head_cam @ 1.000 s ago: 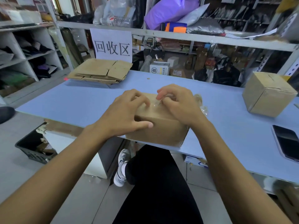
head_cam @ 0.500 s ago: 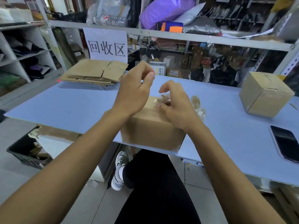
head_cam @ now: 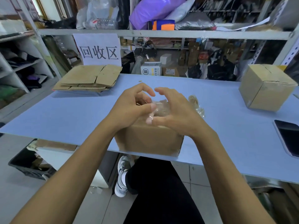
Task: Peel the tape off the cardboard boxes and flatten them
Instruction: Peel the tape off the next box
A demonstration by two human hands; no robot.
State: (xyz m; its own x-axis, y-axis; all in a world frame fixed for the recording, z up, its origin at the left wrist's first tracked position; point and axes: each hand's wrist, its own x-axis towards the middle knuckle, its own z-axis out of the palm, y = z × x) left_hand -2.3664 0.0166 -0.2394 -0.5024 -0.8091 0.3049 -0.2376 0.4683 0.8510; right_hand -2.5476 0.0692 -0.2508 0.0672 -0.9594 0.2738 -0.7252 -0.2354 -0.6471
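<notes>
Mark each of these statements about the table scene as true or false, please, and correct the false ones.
1. Both hands hold a crumpled piece of clear tape above the near cardboard box. True: the left hand and the right hand grip it together.
2. The stack of flattened cardboard lies at the far right of the table. False: it lies at the far left, below the paper sign.
3. A second, unflattened box stands on the right side of the blue table. True.
4. The phone rests on top of the near box. False: it lies on the table at the right edge.
</notes>
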